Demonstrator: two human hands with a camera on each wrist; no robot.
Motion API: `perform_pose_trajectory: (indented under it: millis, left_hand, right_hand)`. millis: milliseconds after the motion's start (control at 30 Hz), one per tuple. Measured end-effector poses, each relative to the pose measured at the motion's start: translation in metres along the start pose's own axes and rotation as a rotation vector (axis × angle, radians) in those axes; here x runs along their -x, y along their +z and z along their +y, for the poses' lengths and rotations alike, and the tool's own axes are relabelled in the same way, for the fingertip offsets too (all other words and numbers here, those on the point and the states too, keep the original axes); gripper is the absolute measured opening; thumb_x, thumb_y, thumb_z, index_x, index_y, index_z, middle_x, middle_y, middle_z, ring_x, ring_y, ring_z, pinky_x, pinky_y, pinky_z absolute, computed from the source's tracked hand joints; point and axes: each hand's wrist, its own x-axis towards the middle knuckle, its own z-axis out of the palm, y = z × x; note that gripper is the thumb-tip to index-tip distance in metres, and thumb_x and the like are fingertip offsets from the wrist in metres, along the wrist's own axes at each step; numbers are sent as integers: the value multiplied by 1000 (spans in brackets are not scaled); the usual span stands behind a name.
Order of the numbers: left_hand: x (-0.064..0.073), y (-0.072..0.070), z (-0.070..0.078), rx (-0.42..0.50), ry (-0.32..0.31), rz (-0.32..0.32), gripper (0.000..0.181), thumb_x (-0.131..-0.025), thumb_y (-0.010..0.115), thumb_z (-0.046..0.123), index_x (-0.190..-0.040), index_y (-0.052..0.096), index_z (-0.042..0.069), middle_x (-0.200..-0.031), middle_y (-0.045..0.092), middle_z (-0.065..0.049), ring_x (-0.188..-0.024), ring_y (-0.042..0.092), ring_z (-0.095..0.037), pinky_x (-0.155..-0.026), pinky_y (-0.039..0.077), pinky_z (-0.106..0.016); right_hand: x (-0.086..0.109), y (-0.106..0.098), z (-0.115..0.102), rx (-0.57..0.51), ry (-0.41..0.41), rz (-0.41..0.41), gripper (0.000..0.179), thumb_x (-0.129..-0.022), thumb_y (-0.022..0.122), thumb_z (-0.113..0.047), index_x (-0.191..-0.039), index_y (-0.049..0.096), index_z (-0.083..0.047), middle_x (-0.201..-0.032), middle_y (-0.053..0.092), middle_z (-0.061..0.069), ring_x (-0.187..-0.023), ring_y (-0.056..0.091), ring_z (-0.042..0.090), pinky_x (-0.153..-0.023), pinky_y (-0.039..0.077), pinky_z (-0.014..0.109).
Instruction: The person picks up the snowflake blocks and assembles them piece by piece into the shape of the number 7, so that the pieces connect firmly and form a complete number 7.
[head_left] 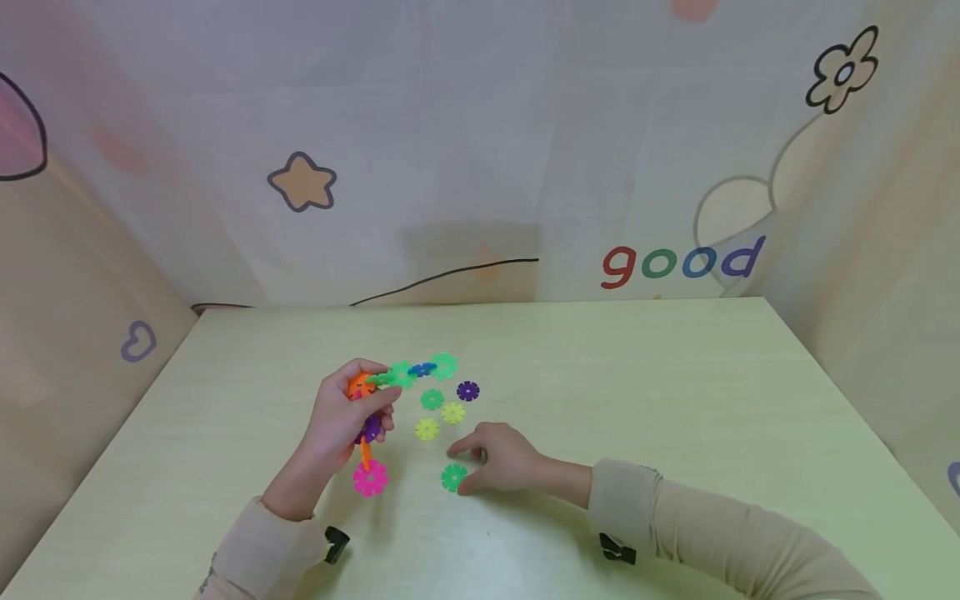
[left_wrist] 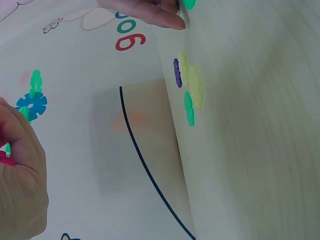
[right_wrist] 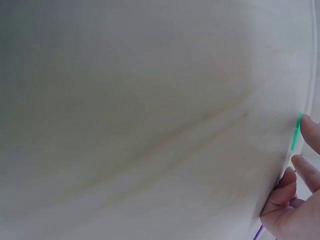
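Note:
My left hand [head_left: 336, 417] grips a chain of slotted plastic snowflake discs, raised over the table. From its fingers, a green disc [head_left: 402, 375], a blue disc [head_left: 422, 370] and a green end disc [head_left: 444, 366] run right. An orange disc [head_left: 361, 385] sits at the fingers, partly covered; below hang a purple disc [head_left: 371, 430] and a pink disc [head_left: 371, 478]. On the right, my right hand [head_left: 508, 457] has its thumb at the edge of a loose green disc [head_left: 453, 477], its index finger held apart. In the right wrist view that green disc [right_wrist: 296, 132] shows edge-on by a fingertip.
Between the hands lie loose discs: a smaller green disc [head_left: 432, 400], a purple disc [head_left: 468, 391], an upper yellow disc [head_left: 453, 412] and a lower yellow disc [head_left: 427, 429]. A printed curtain [head_left: 480, 150] hangs behind the pale wooden table [head_left: 675, 392].

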Motion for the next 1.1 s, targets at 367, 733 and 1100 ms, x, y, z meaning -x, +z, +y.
perform_pose_trajectory:
  millis: [367, 733, 1100]
  left_hand:
    - [-1, 0, 1, 4, 13, -10, 29, -85, 62, 3, -109, 46, 2, -61, 56, -4, -45, 54, -12, -46, 50, -23]
    - [0, 1, 1, 7, -6, -1, 31, -85, 62, 2, -110, 46, 1, -60, 56, -4, -45, 54, -12, -46, 50, -23]
    - [3, 4, 1, 7, -9, -30, 28, -85, 62, 3, -108, 46, 1, -61, 57, -5, -46, 55, -14, -47, 50, -25]
  right_hand:
    - [-1, 1, -6, 86, -1, -26, 38, -68, 79, -20, -104, 70, -13, -77, 50, -4, -69, 41, 10, -60, 34, 22]
    - [0, 1, -6, 41, -5, -17, 24, -66, 80, -8, -83, 64, -11, -73, 53, -5, -70, 47, 12, -65, 39, 23]
    - [2, -10, 5, -221, 40, -66, 12, -71, 73, 0, -78, 65, -6, -67, 57, -5, -64, 51, 9, -61, 45, 22]
